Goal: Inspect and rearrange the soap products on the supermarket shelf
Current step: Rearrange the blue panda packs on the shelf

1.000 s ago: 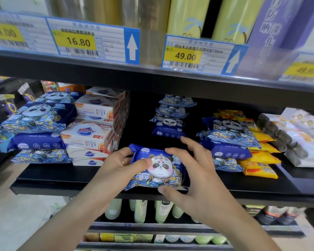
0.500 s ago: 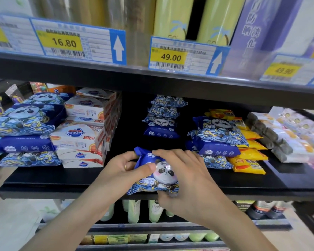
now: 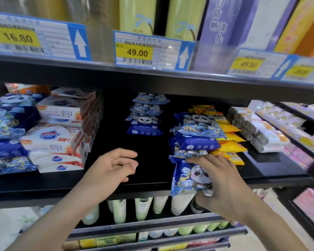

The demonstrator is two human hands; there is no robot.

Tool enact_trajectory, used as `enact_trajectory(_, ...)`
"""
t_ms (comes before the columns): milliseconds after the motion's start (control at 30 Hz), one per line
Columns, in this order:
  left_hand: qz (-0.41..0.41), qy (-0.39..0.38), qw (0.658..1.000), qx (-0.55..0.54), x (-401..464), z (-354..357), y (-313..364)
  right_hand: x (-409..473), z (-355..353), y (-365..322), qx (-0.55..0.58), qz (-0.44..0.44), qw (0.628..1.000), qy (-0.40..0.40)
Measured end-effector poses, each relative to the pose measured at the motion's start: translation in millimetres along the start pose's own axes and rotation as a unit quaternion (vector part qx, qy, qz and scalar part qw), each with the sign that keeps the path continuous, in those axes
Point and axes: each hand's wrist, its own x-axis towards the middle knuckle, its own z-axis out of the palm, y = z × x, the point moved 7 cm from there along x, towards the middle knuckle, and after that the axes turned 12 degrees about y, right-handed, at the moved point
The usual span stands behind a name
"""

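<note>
So the right hand point(image 3: 223, 180) is holding a blue panda soap pack point(image 3: 188, 176) at the front edge of the black shelf point(image 3: 147, 185), right in front of the pile of matching packs point(image 3: 194, 134). The fingers are spreading across the pack's right side and top, with the fingertips touching the bottom of that pile, and the thumb looks to be curling under the lower corner, though I can't fully tell. The pack is standing nearly on end, with its bottom hanging a little past the shelf lip.

The left hand point(image 3: 112, 169) is hovering over the bare middle of the shelf, fingers loosely curled and holding nothing.

Handling-wise, I'm guessing this thing is light and solid in the middle with a soft, crinkly film wrapper. That glossy film is probably slippery, and the crimped ends are floppy, so pinching an end seems like a bad bet. Better to grip across the firm middle, thumb on one face and fingers on the other. The pile looks a bit wobbly, so sliding it in flat is probably safer than shoving. Another pile of the same packs point(image 3: 145, 120) is sitting further back.
</note>
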Motion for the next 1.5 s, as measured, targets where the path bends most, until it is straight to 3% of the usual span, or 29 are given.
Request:
enact_trajectory(367, 0.028, 0.023, 0.999, 0.026, 8.0, 4.8, 1.1, -0.4, -7.0, 20.1, -0.044, 0.018, 0.996, 0.073)
enact_trajectory(767, 0.033, 0.038, 0.999, 0.02, 9.8, -1.2, -3.1, -4.1, -7.8, 10.3, -0.061, 0.007, 0.996, 0.06)
enact_trajectory(1167, 0.059, 0.047, 0.996, 0.039, 14.4, -11.9, -6.0, 8.8, -33.9, -36.5, 0.077, -0.042, 0.983, 0.162)
enact_trajectory(1333, 0.102, 0.057, 0.99, 0.08, 17.8, -16.1, -8.8, 30.3, -24.3, -83.5, 0.169, -0.05, 0.977, 0.122)
enact_trajectory(1500, 0.213, 0.052, 0.951, 0.216, 17.6, -13.4, -9.5, 87.4, 16.0, -122.5, 0.102, -0.019, 0.995, 0.012)
